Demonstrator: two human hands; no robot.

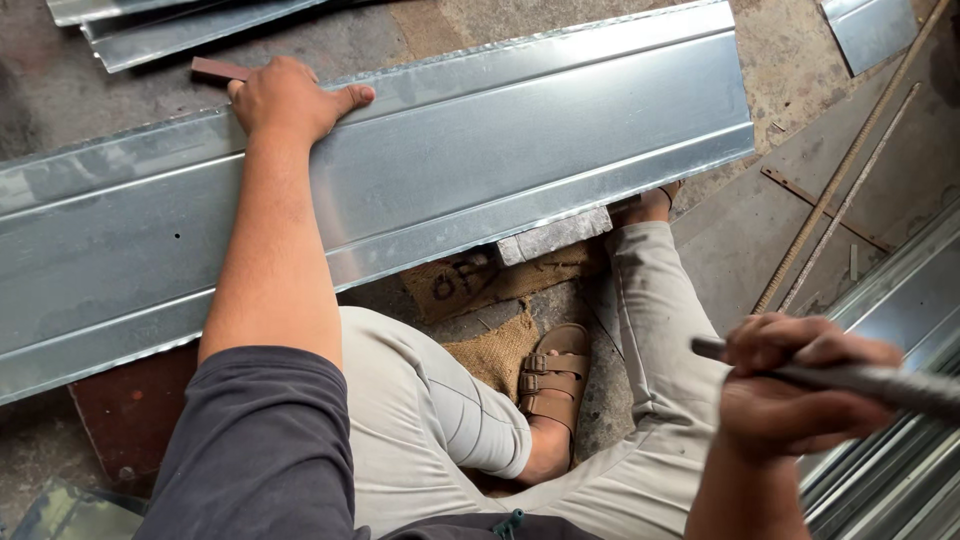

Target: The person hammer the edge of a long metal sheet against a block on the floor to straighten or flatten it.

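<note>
A long galvanised sheet-metal panel (520,150) with folded ribs lies across my legs, running from lower left to upper right. My left hand (290,98) presses flat on its far edge, fingers spread, holding nothing. My right hand (800,385) is raised at the lower right, fist closed around a dark ribbed steel rod (880,382) that points left and runs out of view to the right.
Burlap sacking (495,350) and a flat stone block (555,237) lie under the panel by my sandalled foot (553,385). More metal sheets lie at top left (170,30), top right (870,30) and stacked at right (900,310). Two thin rods (850,170) rest on the concrete floor.
</note>
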